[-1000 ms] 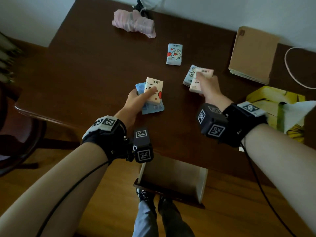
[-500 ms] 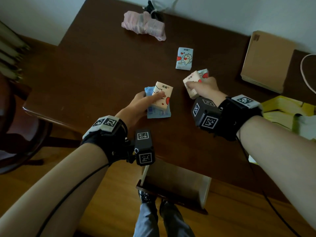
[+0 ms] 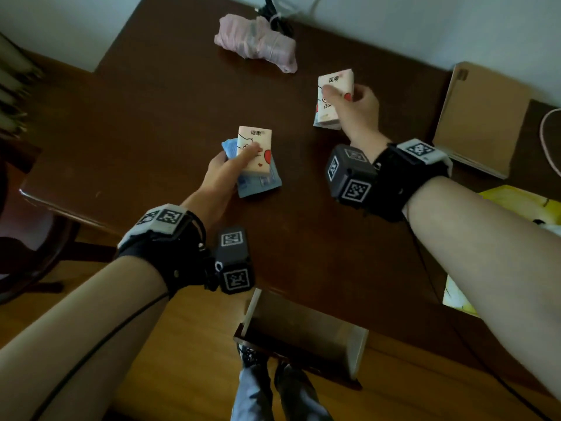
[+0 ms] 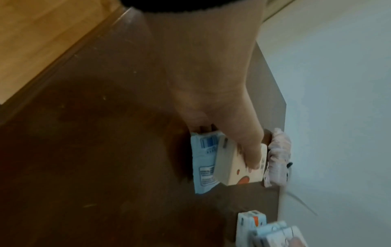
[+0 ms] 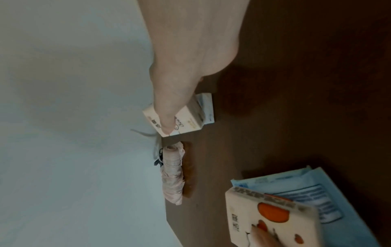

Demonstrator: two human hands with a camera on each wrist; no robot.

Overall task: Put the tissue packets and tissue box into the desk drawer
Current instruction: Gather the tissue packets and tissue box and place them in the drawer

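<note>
Pale wood lines the open drawer [image 3: 303,332], which juts out from under the near edge of the surface [image 3: 151,117], straight below the person; nothing shows inside it. Its mouth is narrow, so a stack brought down askew could catch a side wall and spill to the floor.

Just beyond that edge, the left hand [image 3: 226,171] has its grip closed on two packets at once: a cream packet [image 3: 254,148] under the thumb, lying over a wider blue packet [image 3: 258,183]. The left wrist view shows the blue one sticking out past the cream one. The two wrappers look smooth, so the lower one seems likely to slide free if the hand tilts on the way down.

Further out, the right hand [image 3: 355,109] grips a stack too, thumb across a cream packet [image 3: 334,95], with at least one paler packet showing beneath it in the right wrist view. How many it holds cannot be told. A thicker stack under one thumb is the likelier to fan open or drop a packet.

At the right edge, a yellow tissue box [image 3: 522,205] sits partly out of view, untouched. With both hands full it must wait, and it may prove a tight fit once packets lie loose in the drawer.

Farthest off, a pink bundle [image 3: 258,44] lies by the wall, well clear.
</note>
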